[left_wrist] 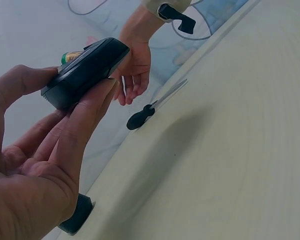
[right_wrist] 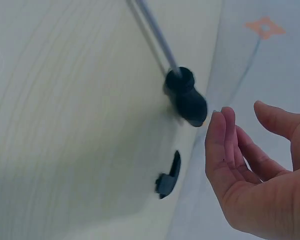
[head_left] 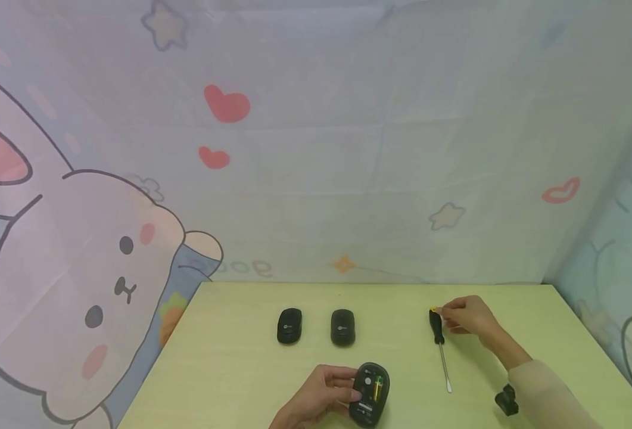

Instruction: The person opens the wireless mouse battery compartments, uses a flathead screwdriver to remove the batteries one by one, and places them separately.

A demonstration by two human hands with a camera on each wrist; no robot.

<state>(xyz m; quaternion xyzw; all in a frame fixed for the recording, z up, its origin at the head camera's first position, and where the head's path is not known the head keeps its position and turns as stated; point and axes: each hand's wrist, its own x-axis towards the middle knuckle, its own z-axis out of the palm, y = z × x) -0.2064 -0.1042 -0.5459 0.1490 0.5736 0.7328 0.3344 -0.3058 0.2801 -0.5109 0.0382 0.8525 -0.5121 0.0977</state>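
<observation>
My left hand (head_left: pixel 318 393) holds a black computer mouse (head_left: pixel 368 411) with its underside facing up, thumb on the near side and fingers round the other. A green and gold battery (head_left: pixel 378 387) shows in its uncovered compartment; in the left wrist view the battery's end (left_wrist: pixel 67 57) sticks up past the mouse. My right hand (head_left: pixel 471 316) is just right of the black handle of a flat-bladed screwdriver (head_left: pixel 436 326) lying on the table. Its fingers are loosely bent, thumb apart, with nothing between them in the right wrist view. A small curved black piece (right_wrist: pixel 169 180) lies near that hand.
Two more black mice, a left one (head_left: pixel 289 326) and a right one (head_left: pixel 343 328), rest side by side towards the back of the pale table (head_left: pixel 230 369). A printed cloth (head_left: pixel 316 149) hangs behind it. A black device (head_left: pixel 507 400) is at the right sleeve.
</observation>
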